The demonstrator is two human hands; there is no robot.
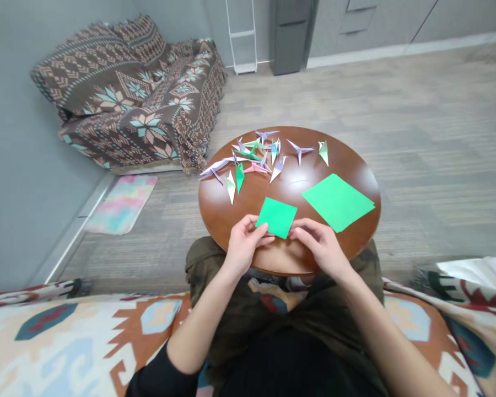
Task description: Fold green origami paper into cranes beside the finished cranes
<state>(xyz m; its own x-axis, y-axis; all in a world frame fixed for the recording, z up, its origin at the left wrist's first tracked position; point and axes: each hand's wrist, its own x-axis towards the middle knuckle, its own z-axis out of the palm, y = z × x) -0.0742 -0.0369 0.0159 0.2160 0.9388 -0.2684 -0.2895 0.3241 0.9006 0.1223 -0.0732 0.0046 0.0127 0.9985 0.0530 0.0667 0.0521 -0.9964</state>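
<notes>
- Patterned blanket (pixel 66 336) lies closest to the viewer, under both bare forearms.
- Left hand (pixel 246 242) pinches the near left edge of a small green square (pixel 276 216) of paper. Right hand (pixel 320 245) closes its fingertips on the near right corner, so both hands grip it.
- Beyond the fingertips, the square lies flat near the closest rim of a round wooden table (pixel 355 165).
- Good handling here (a judgement): hold the paper flat, match edges exactly, then crease firmly.
- Right of the grip and slightly beyond, a larger green sheet (pixel 338 201) lies apart from the square.
- Farther beyond and leftward sits a cluster of folded paper cranes (pixel 256 157).
</notes>
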